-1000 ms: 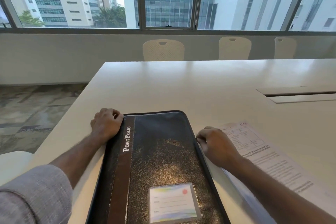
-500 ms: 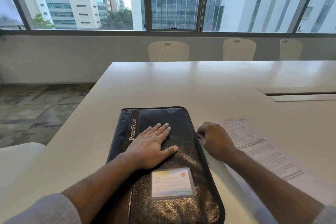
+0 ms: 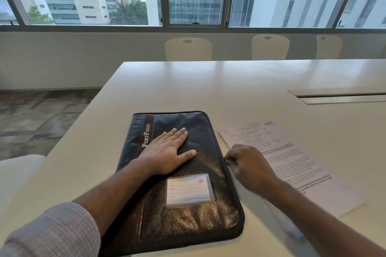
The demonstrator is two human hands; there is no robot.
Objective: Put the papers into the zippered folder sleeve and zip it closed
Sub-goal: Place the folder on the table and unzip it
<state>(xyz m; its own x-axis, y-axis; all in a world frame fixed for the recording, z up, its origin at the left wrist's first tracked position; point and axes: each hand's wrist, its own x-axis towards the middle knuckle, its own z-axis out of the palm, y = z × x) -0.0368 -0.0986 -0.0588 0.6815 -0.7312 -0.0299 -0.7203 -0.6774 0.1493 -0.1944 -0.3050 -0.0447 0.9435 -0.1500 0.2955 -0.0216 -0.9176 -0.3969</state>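
Head view: a dark zippered folder (image 3: 183, 173) lies flat and closed on the white worktop (image 3: 208, 89), its long side running away from the person, with the word "PortFolio" on a strip along its left edge and a clear card pocket (image 3: 190, 190) on the near part of the cover. The left hand (image 3: 167, 150) rests palm-down on the middle of the cover, the four fingers (image 3: 177, 134) straight and lying side by side, the thumb stretched out to the right; it grips nothing, only presses flat on the folder. The right hand (image 3: 248, 165) sits at the folder's right edge, fingers curled in with the tips close together at that edge; whether they pinch a zip pull there cannot be made out. The papers (image 3: 292, 165), a printed stack, lie on the worktop just right of the folder, partly under the right wrist and forearm, outside the folder. Three pale chairs (image 3: 188, 49) stand at the far side below the windows.
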